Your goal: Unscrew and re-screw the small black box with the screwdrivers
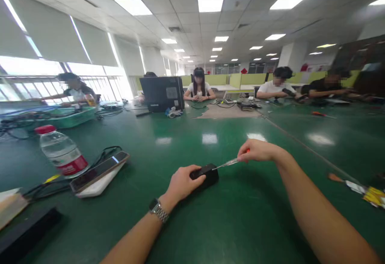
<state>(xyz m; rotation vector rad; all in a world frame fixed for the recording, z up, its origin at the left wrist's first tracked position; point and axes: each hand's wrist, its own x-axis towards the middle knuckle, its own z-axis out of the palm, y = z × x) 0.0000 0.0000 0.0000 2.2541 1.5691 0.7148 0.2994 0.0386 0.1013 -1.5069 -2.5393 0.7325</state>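
Observation:
Near the middle of the green table, my left hand (184, 181) is closed round a black box-shaped device (213, 175), thumb and fingers gripping its near part. The device rests on the tabletop, and its underside is hidden. My right hand (255, 151) pinches a slim screwdriver (230, 163) with a clear handle and a bit of orange showing at the fingers. The shaft slants down to the left, and its tip meets the right end of the black device. Whether the tip sits in a screw or a slot is too small to tell.
To the left stand a water bottle (61, 151), a phone (100, 170) on a white block, and a long black object (28, 232). A monitor (162, 93) and a green basket (70, 117) are farther back. Several people sit round the table. A brush-like tool (335, 177) lies right.

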